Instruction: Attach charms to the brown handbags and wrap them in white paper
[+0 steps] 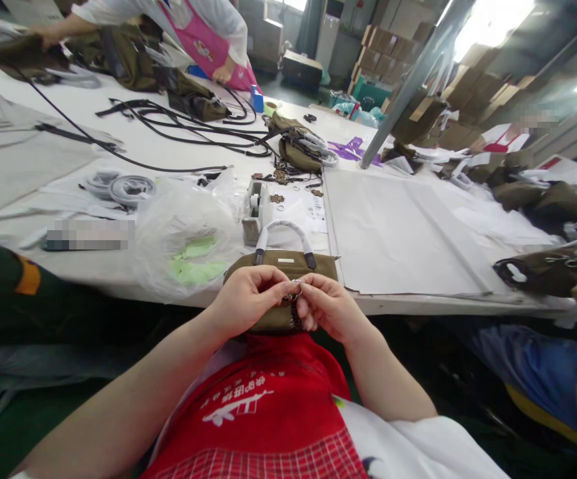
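Note:
An olive-brown handbag rests at the table's front edge against the red apron, its wrapped white handle standing up. Over the bag, my left hand pinches one side of a small metal ring. The thumb and fingertips of my right hand grip the ring's other side, so both hands nearly touch. A dark chain or trim hangs below the ring in front of the bag. Its upper end is partly hidden by the fingers.
A clear plastic bag with green pieces lies left, beside a tape dispenser. Black straps and metal charms lie beyond. A slanted metal pole stands right of centre. Other people are across the table and at the right edge.

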Demonstrator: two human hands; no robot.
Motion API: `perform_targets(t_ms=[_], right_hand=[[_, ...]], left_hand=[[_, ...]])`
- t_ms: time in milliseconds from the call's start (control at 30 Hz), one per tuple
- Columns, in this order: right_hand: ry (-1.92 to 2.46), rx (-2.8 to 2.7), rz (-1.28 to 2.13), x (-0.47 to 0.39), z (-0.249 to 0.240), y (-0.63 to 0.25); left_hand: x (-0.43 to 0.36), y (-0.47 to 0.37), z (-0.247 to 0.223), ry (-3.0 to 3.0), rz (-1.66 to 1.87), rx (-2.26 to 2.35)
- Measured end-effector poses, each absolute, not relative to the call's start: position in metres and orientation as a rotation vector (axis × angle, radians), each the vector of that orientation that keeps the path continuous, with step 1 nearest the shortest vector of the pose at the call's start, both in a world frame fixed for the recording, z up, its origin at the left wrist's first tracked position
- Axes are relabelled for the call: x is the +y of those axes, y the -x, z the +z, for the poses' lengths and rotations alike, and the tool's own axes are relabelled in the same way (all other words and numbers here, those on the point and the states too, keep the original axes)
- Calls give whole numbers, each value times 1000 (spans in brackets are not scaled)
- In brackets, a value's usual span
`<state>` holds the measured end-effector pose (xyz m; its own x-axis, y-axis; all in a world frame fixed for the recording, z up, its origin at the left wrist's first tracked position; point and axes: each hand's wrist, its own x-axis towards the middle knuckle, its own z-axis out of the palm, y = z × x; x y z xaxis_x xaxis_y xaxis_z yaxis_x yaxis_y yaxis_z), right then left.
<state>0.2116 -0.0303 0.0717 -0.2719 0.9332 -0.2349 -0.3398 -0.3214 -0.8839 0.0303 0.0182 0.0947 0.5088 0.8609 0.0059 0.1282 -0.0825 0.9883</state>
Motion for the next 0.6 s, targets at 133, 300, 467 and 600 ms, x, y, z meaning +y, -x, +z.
perform_targets(t_ms=[133,300,467,600], right_hand=[[880,-812,1797,-30,75,-214],[795,-762,1816,-27,82,-219],[764,-776,1886,-27,92,-222],[725,-736,1907,-27,90,-225]], left_hand=[[22,-36,96,-1770,862,827],[22,-43,94,-1757,753,796],[20,-44,95,-1633,796,790],[21,-46,95,-1615,792,778]])
